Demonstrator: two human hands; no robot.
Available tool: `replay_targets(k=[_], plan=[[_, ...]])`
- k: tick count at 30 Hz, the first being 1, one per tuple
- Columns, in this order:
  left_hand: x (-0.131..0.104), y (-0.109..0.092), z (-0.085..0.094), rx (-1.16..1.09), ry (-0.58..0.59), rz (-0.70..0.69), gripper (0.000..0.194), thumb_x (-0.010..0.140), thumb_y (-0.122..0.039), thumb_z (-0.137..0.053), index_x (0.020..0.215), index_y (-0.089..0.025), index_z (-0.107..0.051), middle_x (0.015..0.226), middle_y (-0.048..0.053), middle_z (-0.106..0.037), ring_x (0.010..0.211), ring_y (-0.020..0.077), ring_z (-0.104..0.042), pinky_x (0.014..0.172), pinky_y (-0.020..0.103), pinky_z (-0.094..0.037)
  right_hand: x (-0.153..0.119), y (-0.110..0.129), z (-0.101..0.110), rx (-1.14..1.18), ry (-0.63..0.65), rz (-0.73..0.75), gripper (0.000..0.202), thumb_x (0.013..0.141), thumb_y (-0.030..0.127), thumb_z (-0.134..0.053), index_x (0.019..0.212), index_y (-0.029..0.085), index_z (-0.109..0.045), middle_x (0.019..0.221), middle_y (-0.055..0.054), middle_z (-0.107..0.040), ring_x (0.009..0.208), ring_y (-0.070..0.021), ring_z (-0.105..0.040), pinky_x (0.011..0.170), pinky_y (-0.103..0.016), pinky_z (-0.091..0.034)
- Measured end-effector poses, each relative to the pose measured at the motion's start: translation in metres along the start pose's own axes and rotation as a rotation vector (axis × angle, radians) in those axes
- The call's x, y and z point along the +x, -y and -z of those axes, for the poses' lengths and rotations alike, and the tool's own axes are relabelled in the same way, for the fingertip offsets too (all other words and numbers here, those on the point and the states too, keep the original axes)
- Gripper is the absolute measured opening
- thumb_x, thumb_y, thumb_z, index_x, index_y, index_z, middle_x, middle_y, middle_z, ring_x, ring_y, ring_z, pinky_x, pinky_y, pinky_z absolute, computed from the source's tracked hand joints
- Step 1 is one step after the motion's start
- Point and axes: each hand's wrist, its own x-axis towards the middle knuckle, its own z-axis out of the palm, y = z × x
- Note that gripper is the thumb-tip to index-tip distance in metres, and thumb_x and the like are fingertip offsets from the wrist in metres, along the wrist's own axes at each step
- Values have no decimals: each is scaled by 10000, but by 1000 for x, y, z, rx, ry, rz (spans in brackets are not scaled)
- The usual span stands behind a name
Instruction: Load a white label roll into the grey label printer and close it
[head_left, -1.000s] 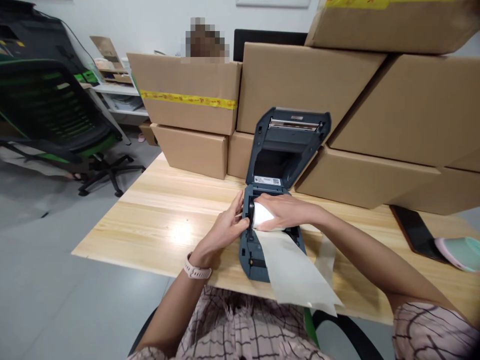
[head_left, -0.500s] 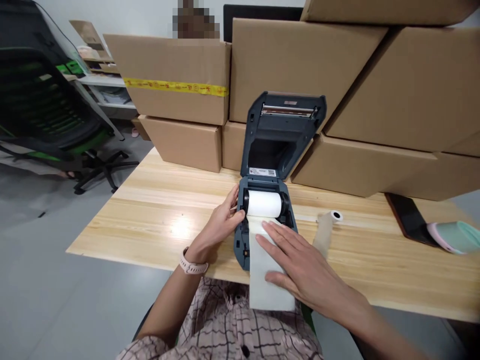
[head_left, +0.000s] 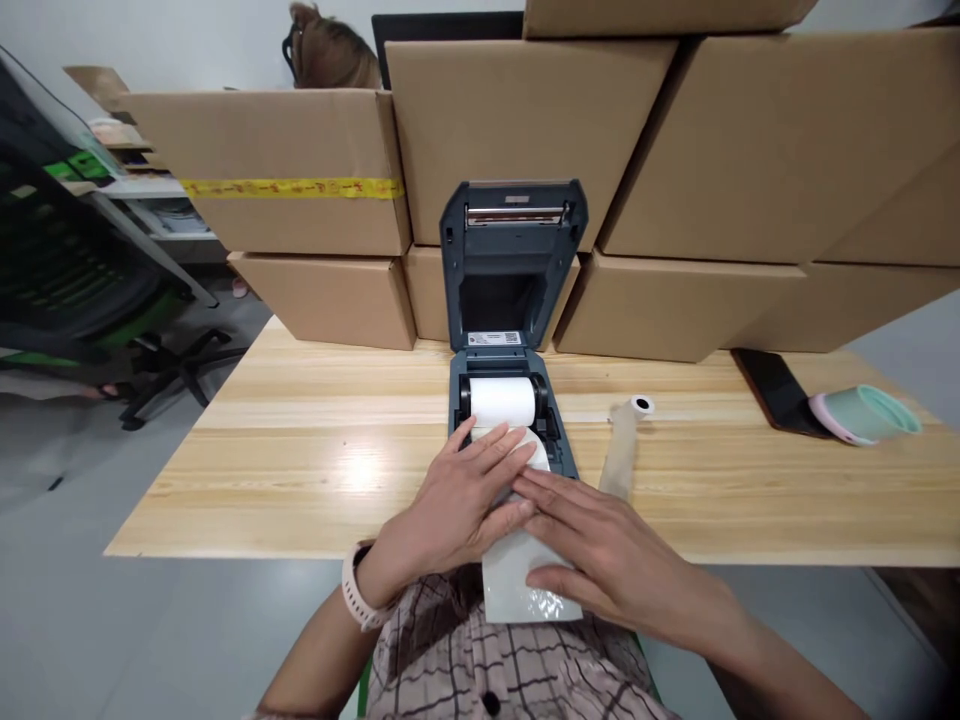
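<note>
The left hand [head_left: 454, 505] and right hand [head_left: 607, 545] meet over the paper strip [head_left: 521, 585], any pinch indeterminable; light, even tension from the white roll [head_left: 502, 401] beyond them should prevent skewing.

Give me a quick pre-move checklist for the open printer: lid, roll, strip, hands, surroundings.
1. Lid raised: ok.
2. White roll between the black holders: ok.
3. Strip out past the printer front: ok.
4. Strip flat and untwisted throughout: cannot tell, fingers cover its middle.
5. Hands off the strip: not ok, left hand and right hand are both on it.
6. Phone and cup apart from the printer: ok, both off to the right.
</note>
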Motion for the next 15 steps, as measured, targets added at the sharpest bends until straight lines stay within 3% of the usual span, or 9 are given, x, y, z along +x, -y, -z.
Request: replay_targets(k=[5, 10, 12, 15], plan=[[2, 5, 3, 47, 37, 1, 556, 1041, -541, -502, 1527, -270, -496, 1579, 110, -544, 1462, 320, -516, 1266, 559, -270, 0, -16, 28, 137, -135, -31, 251, 1035, 315, -588, 1196, 196, -739, 1227, -89, -791, 1109, -216, -773, 946, -374, -660], [3, 7, 2, 73, 46, -14, 567, 1029, -534, -529, 1518, -249, -501, 1593, 114, -527, 1463, 328, -511, 1270, 571, -262, -3, -29, 38, 37, -169, -115, 267, 1026, 316, -604, 1246, 221, -721, 1203, -86, -798, 1079, -252, -780, 879, -419, -666], [1, 2, -3, 109, 42, 3, 593, 1032, -526, -524, 1550, -245, -460, 1628, 117, -480, 1520, 337, -439, 1288, 581, -225, -3, -33, 43, 45, -190, -114, 280, 1024, 317, -607, 1279, 257, -705, 1245, -71, -785, 1120, -252, -767, 937, -440, -652], [-6, -15, -14, 185, 18, 20, 671, 1048, -473, -509, 1627, -194, -317, 1675, 150, -391, 1589, 334, -311, 1314, 578, -162, 7, -46, 61, 25, -327, -140, 367, 1019, 313, -612, 1386, 302, -637, 1420, -73, -691, 1293, -258, -680, 1117, -500, -555]])
